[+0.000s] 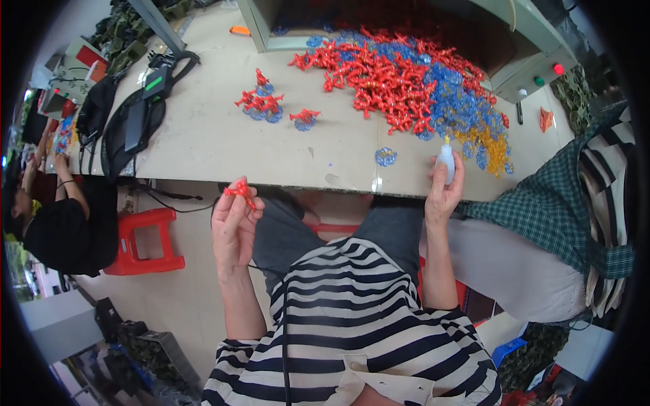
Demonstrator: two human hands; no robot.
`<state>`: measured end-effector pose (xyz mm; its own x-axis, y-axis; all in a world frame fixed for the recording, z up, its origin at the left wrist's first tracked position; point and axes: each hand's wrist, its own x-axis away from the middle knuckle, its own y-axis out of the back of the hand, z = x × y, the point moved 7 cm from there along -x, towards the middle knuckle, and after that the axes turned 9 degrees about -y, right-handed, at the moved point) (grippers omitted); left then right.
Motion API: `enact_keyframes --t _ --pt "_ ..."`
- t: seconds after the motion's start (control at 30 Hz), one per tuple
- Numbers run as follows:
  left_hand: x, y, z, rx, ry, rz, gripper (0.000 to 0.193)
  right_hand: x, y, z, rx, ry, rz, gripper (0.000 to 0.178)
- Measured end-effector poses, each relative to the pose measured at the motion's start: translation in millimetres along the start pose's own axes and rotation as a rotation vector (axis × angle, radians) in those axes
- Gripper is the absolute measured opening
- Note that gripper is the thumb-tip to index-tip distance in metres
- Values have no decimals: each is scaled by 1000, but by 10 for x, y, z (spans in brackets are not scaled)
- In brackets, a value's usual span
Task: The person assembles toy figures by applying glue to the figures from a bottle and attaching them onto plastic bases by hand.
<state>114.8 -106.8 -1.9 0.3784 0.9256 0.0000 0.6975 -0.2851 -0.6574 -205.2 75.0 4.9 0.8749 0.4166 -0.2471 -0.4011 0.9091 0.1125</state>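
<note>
My left hand (231, 233) pinches a small red plastic figure (240, 193) in front of the table edge. In my right hand (444, 193) is a small white squeeze bottle (446, 164) with a yellow tip, held upright at the edge. A lone clear blue disc (386, 156) lies on the table just left of the bottle. Beyond it spreads a heap of red figures (393, 91), bordered by clear blue pieces (455, 101) and yellow pieces (495, 147). Several red figures (263, 103) stand on blue bases at the left, with one more figure (305, 118) beside them.
A metal booth (531, 47) with coloured buttons stands behind the heap. Black bags (139, 111) lie on the table at left, near a post (159, 27). A person in black (61, 227) works far left by a red stool (143, 243). Someone in green plaid (552, 196) sits close on the right.
</note>
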Motion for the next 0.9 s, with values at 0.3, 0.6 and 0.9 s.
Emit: enact_keyframes --t 0.3,0.6,0.9 --pt "210 -49 64 -31 99 -38 26 -15 -6 65 5 -16 4 28" --pt "318 -345 253 -8 246 55 23 -25 38 186 107 21 -64 29" --pt "252 -599 463 102 284 156 16 -59 -3 279 82 113 -15 27"
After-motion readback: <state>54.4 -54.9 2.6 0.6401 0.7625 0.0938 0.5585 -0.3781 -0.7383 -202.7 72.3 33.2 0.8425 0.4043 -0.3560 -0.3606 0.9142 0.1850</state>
